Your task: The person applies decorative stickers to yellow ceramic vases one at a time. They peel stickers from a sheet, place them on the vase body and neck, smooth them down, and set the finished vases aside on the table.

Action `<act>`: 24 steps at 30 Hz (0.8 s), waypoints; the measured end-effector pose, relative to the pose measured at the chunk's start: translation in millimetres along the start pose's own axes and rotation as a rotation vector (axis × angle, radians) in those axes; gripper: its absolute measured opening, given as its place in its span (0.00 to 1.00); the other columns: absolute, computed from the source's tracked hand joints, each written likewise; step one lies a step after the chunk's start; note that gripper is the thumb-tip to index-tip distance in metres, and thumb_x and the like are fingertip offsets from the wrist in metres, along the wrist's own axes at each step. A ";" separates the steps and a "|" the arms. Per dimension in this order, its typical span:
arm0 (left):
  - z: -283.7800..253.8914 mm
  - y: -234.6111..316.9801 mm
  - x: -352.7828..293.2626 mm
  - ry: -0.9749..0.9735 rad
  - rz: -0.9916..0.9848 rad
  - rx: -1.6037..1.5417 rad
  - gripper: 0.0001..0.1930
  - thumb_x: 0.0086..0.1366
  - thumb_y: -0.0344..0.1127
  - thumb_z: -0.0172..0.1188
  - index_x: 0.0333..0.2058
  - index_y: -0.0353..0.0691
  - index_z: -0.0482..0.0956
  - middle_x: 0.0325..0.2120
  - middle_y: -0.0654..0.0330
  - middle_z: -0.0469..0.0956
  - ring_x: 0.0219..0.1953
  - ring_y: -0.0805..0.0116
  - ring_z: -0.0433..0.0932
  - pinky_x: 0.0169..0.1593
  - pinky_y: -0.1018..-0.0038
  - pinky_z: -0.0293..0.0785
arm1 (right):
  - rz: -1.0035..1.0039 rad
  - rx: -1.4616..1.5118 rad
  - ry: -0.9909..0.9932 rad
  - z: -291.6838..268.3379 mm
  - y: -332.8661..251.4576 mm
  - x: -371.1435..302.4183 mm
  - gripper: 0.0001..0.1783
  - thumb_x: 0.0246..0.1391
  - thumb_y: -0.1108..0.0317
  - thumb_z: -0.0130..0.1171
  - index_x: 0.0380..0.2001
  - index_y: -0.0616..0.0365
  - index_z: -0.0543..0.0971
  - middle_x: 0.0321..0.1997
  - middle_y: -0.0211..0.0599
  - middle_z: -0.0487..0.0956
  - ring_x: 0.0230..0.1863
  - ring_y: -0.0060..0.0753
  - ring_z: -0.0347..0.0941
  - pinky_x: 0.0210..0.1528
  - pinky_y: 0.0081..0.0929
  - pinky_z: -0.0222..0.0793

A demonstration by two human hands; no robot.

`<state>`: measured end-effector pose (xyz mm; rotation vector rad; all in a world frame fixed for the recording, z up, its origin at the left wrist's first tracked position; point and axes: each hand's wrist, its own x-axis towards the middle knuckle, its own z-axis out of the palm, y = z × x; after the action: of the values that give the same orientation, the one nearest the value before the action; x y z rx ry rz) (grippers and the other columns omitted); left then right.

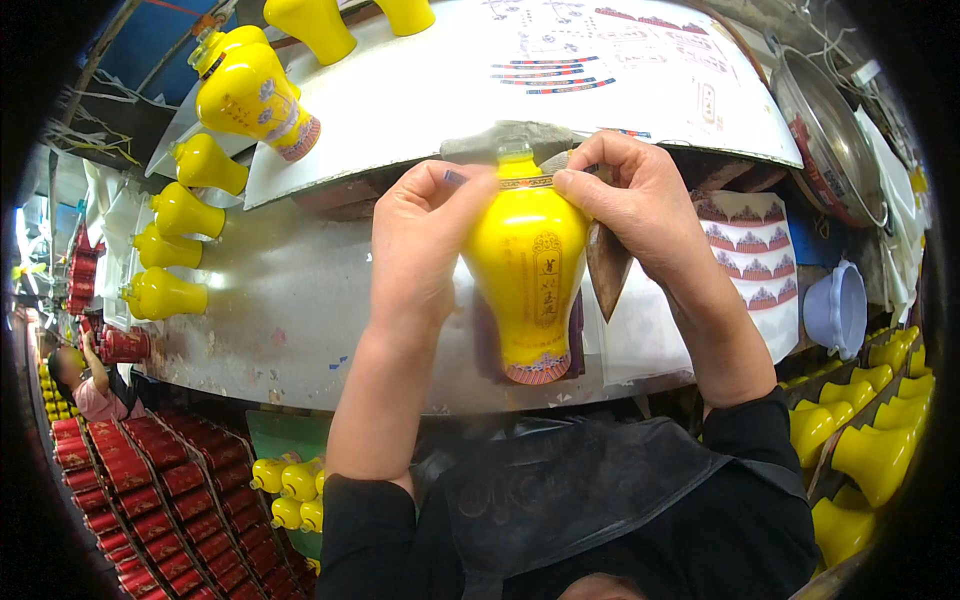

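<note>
Yellow bottle (pixel 525 250) points neck-away between both hands: right hand (pixel 640 195) grips a brush (pixel 607 272), thumb touching the neck band (pixel 524 183); left hand (pixel 420 225) adjacent, grip unclear.

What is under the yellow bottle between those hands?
A dark purple patch, perhaps a pad, shows on both sides of the lower part of the yellow bottle, against the grey table. What lies directly beneath the bottle is covered.
</note>
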<state>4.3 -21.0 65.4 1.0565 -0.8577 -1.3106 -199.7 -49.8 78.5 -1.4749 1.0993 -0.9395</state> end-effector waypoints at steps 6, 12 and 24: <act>-1.4 5.0 -6.7 -0.032 0.007 -0.011 0.06 0.63 0.27 0.68 0.36 0.32 0.83 0.35 0.59 0.85 0.35 0.76 0.81 0.44 0.78 0.77 | -0.017 0.034 0.000 -0.5 -3.2 -4.2 0.07 0.57 0.67 0.67 0.33 0.58 0.81 0.30 0.26 0.81 0.31 0.14 0.74 0.37 0.13 0.70; -0.6 6.3 -10.8 -0.026 0.001 -0.032 0.05 0.62 0.25 0.69 0.36 0.33 0.83 0.36 0.58 0.85 0.36 0.76 0.81 0.45 0.77 0.78 | -0.020 0.010 0.007 -1.6 -7.1 -7.3 0.07 0.56 0.67 0.68 0.31 0.59 0.81 0.30 0.27 0.81 0.32 0.15 0.75 0.37 0.13 0.70; 1.0 9.6 -10.5 -0.086 -0.039 -0.028 0.03 0.63 0.24 0.67 0.34 0.34 0.81 0.40 0.55 0.84 0.40 0.71 0.82 0.49 0.73 0.80 | 0.038 0.018 -0.047 -9.1 -3.2 -2.1 0.07 0.54 0.68 0.68 0.30 0.59 0.80 0.32 0.28 0.81 0.33 0.16 0.76 0.40 0.16 0.73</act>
<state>5.4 -11.1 75.7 1.0054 -0.8841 -1.4057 -208.4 -50.0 83.2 -1.4497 1.0779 -0.8824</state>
